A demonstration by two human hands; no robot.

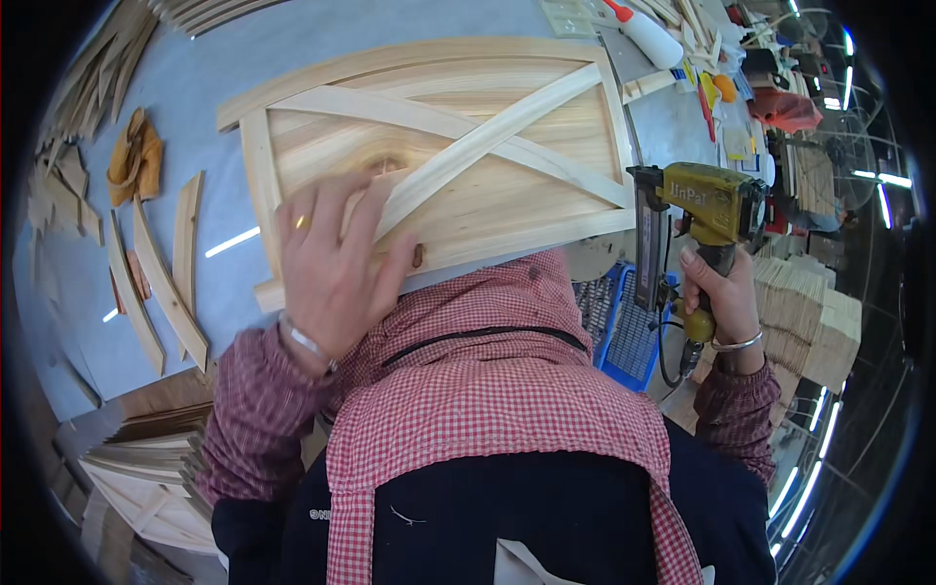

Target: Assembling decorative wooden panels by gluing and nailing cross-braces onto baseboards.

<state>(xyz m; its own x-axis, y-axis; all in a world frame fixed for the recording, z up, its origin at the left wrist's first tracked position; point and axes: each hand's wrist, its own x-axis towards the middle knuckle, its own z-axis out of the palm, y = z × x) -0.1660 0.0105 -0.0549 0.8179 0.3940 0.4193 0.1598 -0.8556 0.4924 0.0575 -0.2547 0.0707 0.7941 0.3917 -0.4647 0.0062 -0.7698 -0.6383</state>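
Left hand (336,258) lies spread, gripping nothing, on the wooden panel (517,200) beneath it, while the right hand (723,291), well apart, grips a nail gun (704,203), which could hurt the left fingertips (376,195) if the slanting strip (492,133) beside them slipped under light pressure.

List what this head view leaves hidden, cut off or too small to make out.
From the head view:
- X-braced wooden panel: part of its left side is hidden under the left hand.
- Nail gun: part of its handle is covered by the right hand.
- Pale wooden strips: cut off by the upper edge.
- Any fasteners in the diagonal braces: too small to tell.
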